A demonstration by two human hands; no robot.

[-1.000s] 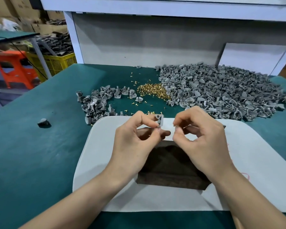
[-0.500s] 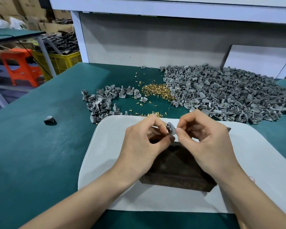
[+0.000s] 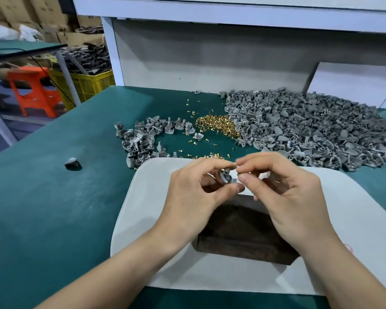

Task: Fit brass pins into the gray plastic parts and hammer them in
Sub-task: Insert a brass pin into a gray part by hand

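My left hand [image 3: 196, 197] pinches a small gray plastic part [image 3: 226, 176] between thumb and forefinger above the white pad [image 3: 156, 197]. My right hand [image 3: 285, 192] meets it from the right, thumb and forefinger pinched at the part's edge; a brass pin between them is too small to make out. A dark wooden block [image 3: 243, 237] lies on the pad under both hands. Loose brass pins [image 3: 216, 124] form a heap on the green table. A big pile of gray parts [image 3: 303, 126] lies at the back right.
A smaller cluster of gray parts [image 3: 143, 141] sits left of the pins, and one stray part [image 3: 71, 162] lies alone further left. A white back panel [image 3: 209, 59] closes the bench. An orange stool [image 3: 34, 90] and yellow crate [image 3: 87, 85] stand off the table's left side.
The camera view has shifted so the table scene sits further right. My hands have closed together on the gray part, which has turned in my left fingers.
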